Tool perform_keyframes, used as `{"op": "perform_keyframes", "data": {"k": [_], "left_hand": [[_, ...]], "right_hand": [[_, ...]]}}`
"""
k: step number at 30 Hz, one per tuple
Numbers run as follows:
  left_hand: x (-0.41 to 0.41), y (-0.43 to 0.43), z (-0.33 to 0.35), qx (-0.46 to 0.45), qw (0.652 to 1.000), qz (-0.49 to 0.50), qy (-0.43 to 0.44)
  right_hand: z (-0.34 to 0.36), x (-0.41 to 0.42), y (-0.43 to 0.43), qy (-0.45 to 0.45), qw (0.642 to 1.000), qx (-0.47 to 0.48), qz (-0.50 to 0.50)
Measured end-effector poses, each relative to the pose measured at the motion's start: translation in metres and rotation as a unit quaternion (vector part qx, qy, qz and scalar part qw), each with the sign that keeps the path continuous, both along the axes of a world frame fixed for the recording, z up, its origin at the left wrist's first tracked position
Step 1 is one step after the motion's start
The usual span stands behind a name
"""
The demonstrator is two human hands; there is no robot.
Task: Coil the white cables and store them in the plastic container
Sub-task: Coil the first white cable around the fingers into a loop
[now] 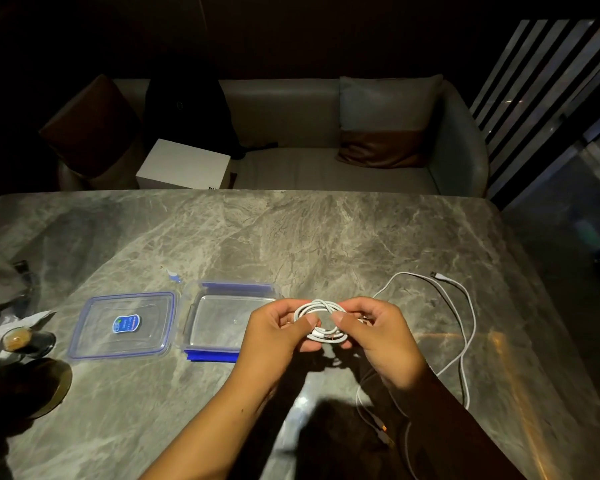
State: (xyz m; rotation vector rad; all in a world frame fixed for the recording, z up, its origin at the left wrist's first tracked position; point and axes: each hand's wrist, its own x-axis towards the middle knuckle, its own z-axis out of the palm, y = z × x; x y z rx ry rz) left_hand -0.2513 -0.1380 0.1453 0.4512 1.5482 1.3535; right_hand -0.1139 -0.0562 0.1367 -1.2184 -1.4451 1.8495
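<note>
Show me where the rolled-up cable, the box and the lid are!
Rolled-up cable (321, 320), head view: on the white loops held between both hands.
Box (219, 318), head view: on its bare clear bottom.
Lid (94, 327), head view: on the clear flat part left of the blue sticker.

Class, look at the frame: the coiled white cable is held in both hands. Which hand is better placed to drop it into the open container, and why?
Probably the left hand. It already grips the coiled cable and sits right beside the open container, while the right hand is on the far side, nearer the loose cable.
</note>
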Motion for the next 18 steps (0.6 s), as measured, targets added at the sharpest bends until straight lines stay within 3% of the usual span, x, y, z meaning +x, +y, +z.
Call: {"op": "perform_keyframes", "data": {"k": [5,10,18], "left_hand": [[-0.007,-0.006,-0.008,-0.005,0.999,-0.001,-0.050],[-0.026,-0.013,-0.014,-0.010,0.999,0.003,-0.034],[-0.072,-0.021,-0.031,-0.007,0.986,0.115,-0.121]], "right_hand": [[-0.006,-0.001,0.003,-0.018,0.999,0.027,0.014],[-0.014,-0.019,-0.002,-0.026,0.998,0.037,0.038],[-0.040,-0.085,-0.011,-0.022,1.000,-0.002,0.007]]}}
